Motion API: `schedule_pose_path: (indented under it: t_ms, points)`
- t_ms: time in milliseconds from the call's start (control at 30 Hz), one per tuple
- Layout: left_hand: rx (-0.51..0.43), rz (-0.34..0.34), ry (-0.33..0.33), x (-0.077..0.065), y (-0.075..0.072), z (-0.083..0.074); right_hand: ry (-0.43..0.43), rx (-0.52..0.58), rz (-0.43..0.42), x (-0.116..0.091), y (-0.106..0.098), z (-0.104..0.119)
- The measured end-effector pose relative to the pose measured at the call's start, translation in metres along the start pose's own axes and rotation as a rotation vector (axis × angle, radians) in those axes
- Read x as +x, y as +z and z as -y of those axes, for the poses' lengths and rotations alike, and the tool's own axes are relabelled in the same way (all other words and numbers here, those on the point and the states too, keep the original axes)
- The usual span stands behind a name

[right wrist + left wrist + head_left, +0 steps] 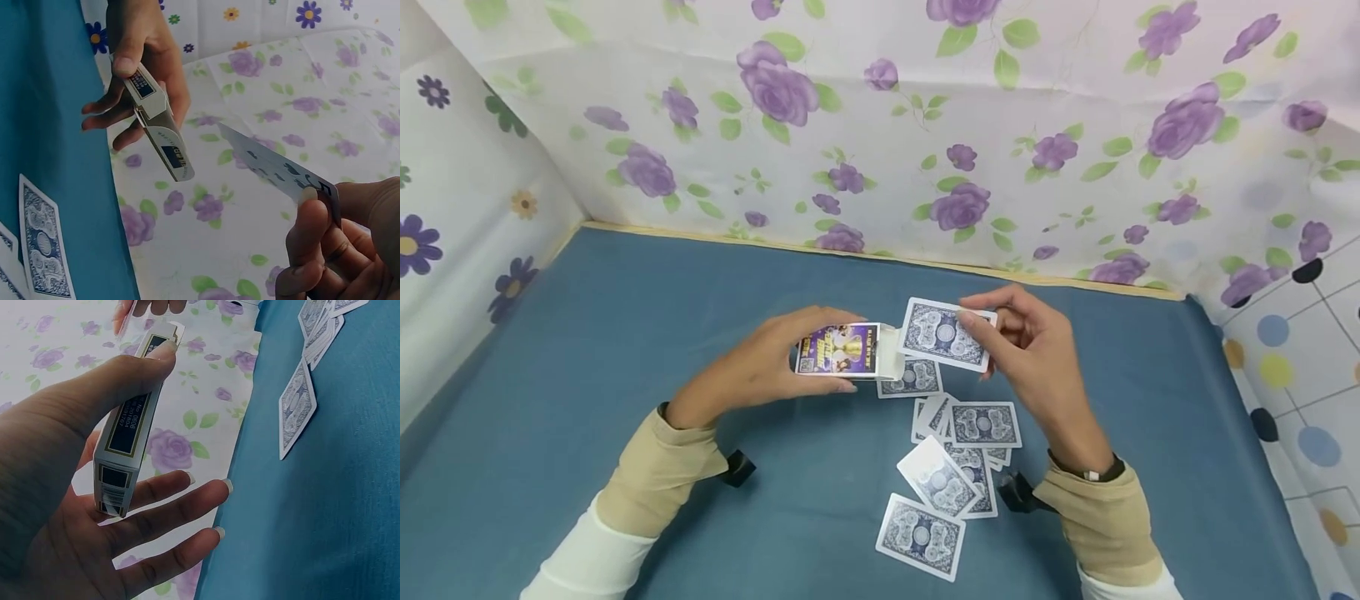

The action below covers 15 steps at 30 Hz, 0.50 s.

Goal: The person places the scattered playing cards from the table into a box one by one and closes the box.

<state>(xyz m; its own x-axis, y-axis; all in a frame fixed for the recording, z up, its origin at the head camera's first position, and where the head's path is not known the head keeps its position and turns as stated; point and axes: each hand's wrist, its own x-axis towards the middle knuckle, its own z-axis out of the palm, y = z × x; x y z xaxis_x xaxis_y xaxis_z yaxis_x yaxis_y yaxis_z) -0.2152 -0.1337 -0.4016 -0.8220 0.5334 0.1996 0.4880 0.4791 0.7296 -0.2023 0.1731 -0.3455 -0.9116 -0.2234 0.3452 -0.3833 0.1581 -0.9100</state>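
My left hand [775, 354] grips a small playing card box [837, 349] between thumb and fingers, the box lying sideways with its flap end to the right. In the right wrist view the box's flap [172, 156] hangs open. My right hand [1030, 350] pinches a playing card [946, 333] at its right edge, patterned back upward, close to the box mouth. From the right wrist view the card's face [275, 169] shows dark pips. Below the hands, loose playing cards [921, 536] lie back up on the blue cloth, several overlapping.
A blue cloth [587, 467] covers the table. Behind it rises a flowered sheet [850, 125], with a yellowish strip [775, 243] along the table's back edge. Dark wrist devices [739, 468] stick out from both cuffs. A dotted, tiled-pattern sheet [1315, 400] hangs at the right.
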Motion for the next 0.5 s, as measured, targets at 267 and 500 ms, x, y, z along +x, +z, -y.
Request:
schedule_pose_path:
  t_ms: [267, 500]
  points:
    - [0.015, 0.018, 0.000, 0.001, 0.005, 0.001, 0.026, -0.023, 0.045, -0.003, 0.008, -0.004]
    - [0.007, 0.012, 0.011, 0.001, 0.001, 0.003, 0.053, -0.054, 0.088, 0.000, 0.011, -0.008]
